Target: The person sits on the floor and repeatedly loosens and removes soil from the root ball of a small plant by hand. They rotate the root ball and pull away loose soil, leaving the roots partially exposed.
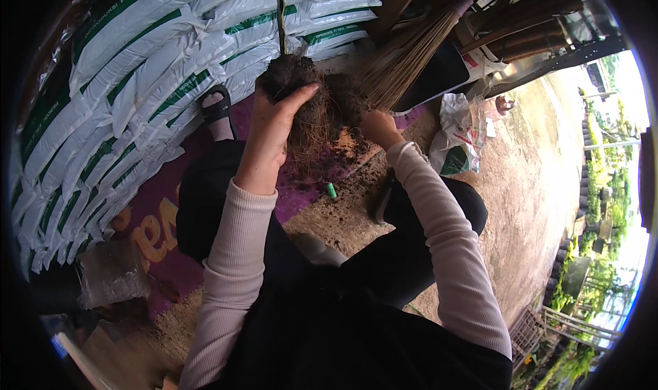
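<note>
A soil-covered root ball (288,74) rests in my left hand (270,125), with my thumb across its near side. From its top rises a long, narrow, dark leaf or stem (281,20) with yellowish edges. Fine brown roots (311,143) hang below the ball in a tangle. My right hand (379,128) is curled at the right side of a dark, blurred clump of roots and soil (347,97). Its fingertips are hidden, so what lies between them cannot be made out. Loose soil (354,184) is scattered beneath both hands.
Stacked white-and-green plastic sacks (169,66) line the left and far side. A stick broom (416,50) leans beside a black dustpan-like object (442,76). A crumpled sack (456,133) lies right, a small green cylinder (331,190) near the edge of the purple printed sheet (303,200).
</note>
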Tool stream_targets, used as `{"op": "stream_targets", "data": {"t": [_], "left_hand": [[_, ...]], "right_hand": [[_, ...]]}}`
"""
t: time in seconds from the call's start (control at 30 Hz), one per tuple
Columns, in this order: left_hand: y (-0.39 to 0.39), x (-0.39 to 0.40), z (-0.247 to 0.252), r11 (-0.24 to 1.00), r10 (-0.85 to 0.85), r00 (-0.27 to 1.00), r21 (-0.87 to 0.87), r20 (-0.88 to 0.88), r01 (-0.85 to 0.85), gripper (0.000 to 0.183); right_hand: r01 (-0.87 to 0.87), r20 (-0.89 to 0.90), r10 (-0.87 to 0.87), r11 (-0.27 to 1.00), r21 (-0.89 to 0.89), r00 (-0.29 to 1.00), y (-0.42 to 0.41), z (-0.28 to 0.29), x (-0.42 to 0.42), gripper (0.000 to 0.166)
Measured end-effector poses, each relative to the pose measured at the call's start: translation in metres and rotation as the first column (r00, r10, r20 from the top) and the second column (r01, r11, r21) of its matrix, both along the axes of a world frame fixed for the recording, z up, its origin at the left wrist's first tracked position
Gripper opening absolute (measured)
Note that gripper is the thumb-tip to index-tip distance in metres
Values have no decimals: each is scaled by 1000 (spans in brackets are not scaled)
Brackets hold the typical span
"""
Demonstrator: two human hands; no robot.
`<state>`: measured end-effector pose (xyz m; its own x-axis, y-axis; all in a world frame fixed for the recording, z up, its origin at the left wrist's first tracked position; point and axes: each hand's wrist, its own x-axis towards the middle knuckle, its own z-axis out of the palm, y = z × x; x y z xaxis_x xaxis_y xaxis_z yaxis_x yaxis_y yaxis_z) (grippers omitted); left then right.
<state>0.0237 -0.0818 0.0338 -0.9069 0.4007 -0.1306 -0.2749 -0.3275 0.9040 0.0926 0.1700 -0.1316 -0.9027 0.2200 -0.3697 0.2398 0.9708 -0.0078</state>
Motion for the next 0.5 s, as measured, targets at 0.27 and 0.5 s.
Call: {"op": "stream_targets", "data": {"t": [0.27,0.5], "left_hand": [[-17,-4,10,986,115,943,79,312,-146,41],[-31,-2,10,987,152,911,-5,384,-163,48]], "right_hand": [[60,219,-25,986,-158,975,-24,-94,1,52],[274,112,-250,901,-335,962,-4,-151,0,70]]}}
